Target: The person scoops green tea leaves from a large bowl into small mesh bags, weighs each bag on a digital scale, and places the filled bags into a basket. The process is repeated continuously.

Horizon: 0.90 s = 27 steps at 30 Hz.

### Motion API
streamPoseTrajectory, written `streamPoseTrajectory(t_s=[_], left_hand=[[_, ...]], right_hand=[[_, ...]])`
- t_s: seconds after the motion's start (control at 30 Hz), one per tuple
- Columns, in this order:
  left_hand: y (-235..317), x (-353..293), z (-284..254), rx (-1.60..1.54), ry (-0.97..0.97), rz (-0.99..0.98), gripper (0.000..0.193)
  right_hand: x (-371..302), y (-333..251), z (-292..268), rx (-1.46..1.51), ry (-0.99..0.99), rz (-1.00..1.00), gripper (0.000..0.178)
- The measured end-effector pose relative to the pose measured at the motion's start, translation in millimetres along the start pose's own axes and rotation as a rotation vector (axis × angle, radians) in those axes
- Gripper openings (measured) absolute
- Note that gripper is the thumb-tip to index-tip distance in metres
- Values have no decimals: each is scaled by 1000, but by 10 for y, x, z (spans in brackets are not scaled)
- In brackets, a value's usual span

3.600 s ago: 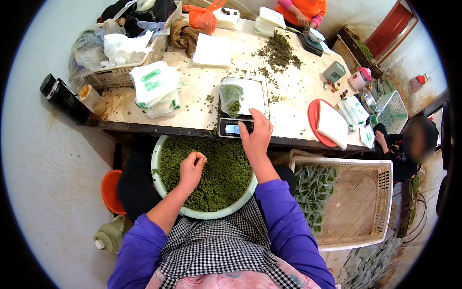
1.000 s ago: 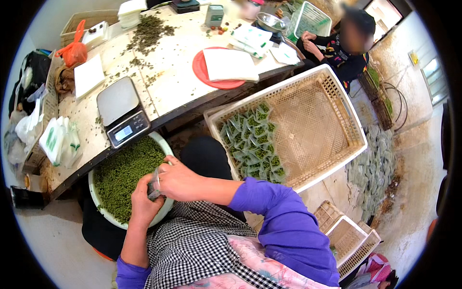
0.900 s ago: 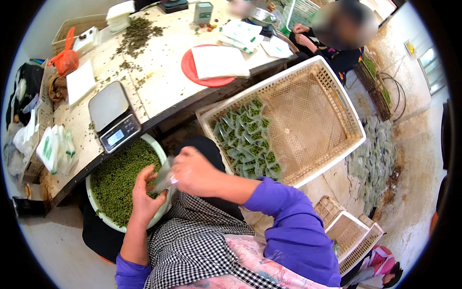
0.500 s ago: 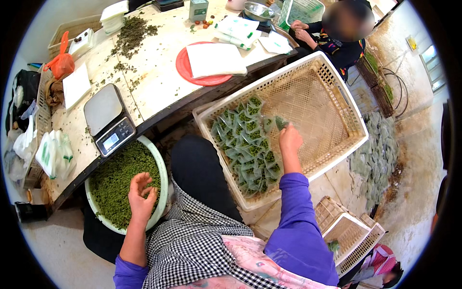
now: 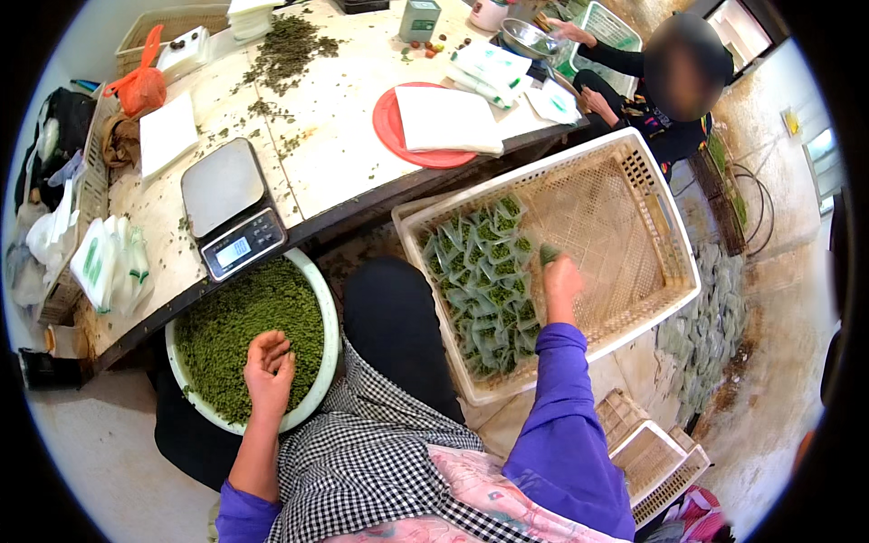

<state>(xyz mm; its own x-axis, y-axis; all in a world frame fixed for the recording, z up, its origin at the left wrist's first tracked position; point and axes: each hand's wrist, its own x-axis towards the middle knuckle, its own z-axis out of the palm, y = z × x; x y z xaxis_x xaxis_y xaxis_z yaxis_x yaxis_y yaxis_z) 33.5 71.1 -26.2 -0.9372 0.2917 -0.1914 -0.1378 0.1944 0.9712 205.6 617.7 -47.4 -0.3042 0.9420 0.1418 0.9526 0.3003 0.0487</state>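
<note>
My right hand (image 5: 563, 288) is closed on a small clear bag (image 5: 549, 254) of green bits, held just beside the packed rows in a large cream plastic crate (image 5: 534, 391). Several such filled bags (image 5: 484, 299) stand close together in the crate's left part. My left hand (image 5: 269, 369) hovers over a pale round basin (image 5: 328, 317) heaped with small green grains or buds (image 5: 244, 326). Its fingers are loosely curled and apart, with nothing in them. Nearest to it on the table is a digital scale (image 5: 222, 190) with a bare grey plate.
The table (image 5: 335, 54) carries a red round lid (image 5: 389, 122) under white bag stacks, dried scraps (image 5: 285, 54) and an orange bag (image 5: 140, 86). A co-worker (image 5: 674, 109) sits at the far right by a metal bowl (image 5: 525, 38). Filled bags (image 5: 706, 326) and smaller crates (image 5: 647, 452) lie on the floor.
The whole view has shifted slightly. My right hand still grips the small bag, now lower beside the rows. My left hand stays over the basin. The co-worker's arm has reached toward the metal bowl.
</note>
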Motion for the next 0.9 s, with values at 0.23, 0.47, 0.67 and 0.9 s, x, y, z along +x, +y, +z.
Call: streamPoseTrajectory(t_s=[0.23, 0.47, 0.67, 0.9], left_hand=[[169, -30, -280, 207, 112, 188, 31], [772, 292, -1281, 643, 614, 635, 22], [1233, 896, -2218, 1028, 871, 693, 23], [1027, 1125, -2454, 1058, 798, 653, 8]], right_hand=[[-145, -592, 584, 40, -249, -265, 21], [-268, -860, -172, -189, -135, -438, 26], [-998, -2319, -1188, 431, 196, -951, 14], [-2529, -4068, -1746, 896, -35, -1514, 14]])
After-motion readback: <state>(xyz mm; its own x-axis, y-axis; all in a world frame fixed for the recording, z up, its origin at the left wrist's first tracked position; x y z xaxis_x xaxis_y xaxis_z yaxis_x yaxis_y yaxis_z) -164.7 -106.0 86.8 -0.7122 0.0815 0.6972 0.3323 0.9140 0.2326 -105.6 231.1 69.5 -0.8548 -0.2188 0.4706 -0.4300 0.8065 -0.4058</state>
